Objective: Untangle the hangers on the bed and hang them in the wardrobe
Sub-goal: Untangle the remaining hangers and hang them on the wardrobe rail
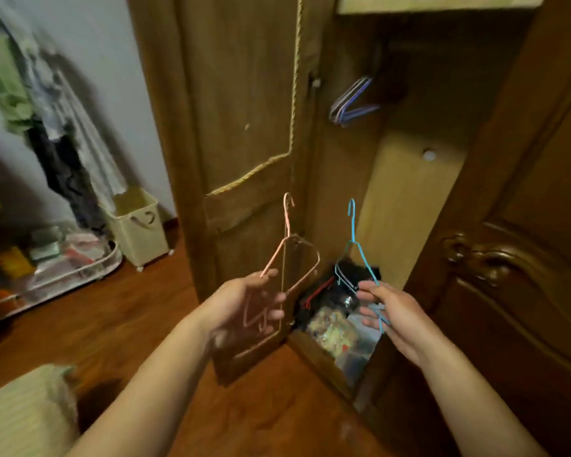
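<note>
Person stands facing an open wooden wardrobe (409,179), both arms stretched fwd. Left hand (244,308) grips a pink wire hanger (285,255) by its lower left corner, fingers wrapped around the wire; hook points up, in front of the wardrobe's left door (244,127). Hanger looks blurred, so can't tell if it's one or two overlapping. Right hand (386,311) pinches a blue wire hanger (356,245) w/ thumb and fingers on its right shoulder wire, hook upright, in front of the wardrobe opening. The 2 hangers are apart, not touching. Inside the wardrobe, upper part, a bunch of purple/blue hangers (350,100) already hangs, close together, tilted. Wardrobe bottom holds dark clutter plus a patterned bundle (332,328); details too blurred to tell. Right door (524,258) w/ ornate handle stands open at right. Wooden floor (112,308) below; beige bin (139,222) near the wall at left, clothes (47,127) hanging above it. Corner of bed (23,410) w/ pale cover at lower left.
</note>
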The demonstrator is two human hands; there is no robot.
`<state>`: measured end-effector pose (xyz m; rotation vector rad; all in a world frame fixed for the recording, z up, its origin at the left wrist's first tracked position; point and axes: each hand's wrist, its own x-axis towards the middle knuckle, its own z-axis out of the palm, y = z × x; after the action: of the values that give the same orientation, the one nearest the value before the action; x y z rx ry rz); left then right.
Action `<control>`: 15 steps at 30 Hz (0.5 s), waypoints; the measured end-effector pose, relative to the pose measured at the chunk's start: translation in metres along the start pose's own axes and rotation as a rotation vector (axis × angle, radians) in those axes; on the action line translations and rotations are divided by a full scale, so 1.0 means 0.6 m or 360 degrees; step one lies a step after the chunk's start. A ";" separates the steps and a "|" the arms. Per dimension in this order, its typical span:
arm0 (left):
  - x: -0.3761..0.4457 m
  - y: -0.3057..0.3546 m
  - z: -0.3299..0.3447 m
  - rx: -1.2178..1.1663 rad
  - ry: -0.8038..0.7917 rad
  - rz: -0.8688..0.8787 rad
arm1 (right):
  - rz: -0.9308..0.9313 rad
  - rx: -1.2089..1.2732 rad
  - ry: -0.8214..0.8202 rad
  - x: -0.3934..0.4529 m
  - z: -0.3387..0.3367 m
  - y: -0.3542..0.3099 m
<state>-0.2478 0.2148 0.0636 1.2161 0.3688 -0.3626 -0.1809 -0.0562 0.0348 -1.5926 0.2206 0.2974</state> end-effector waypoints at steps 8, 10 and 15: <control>0.170 0.205 0.201 0.0483 0.0084 0.0489 | -0.0386 0.0094 0.0241 0.130 -0.066 -0.216; 0.216 0.247 0.229 0.0547 0.0096 0.0584 | -0.0459 0.0105 0.0299 0.165 -0.077 -0.258; 0.344 0.347 0.267 0.0540 0.0036 0.0769 | -0.0639 0.0104 0.0461 0.257 -0.084 -0.340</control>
<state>0.0435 0.1114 0.1910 1.5930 0.0225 0.0101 0.0330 -0.0909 0.1793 -1.5715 0.1265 -0.2504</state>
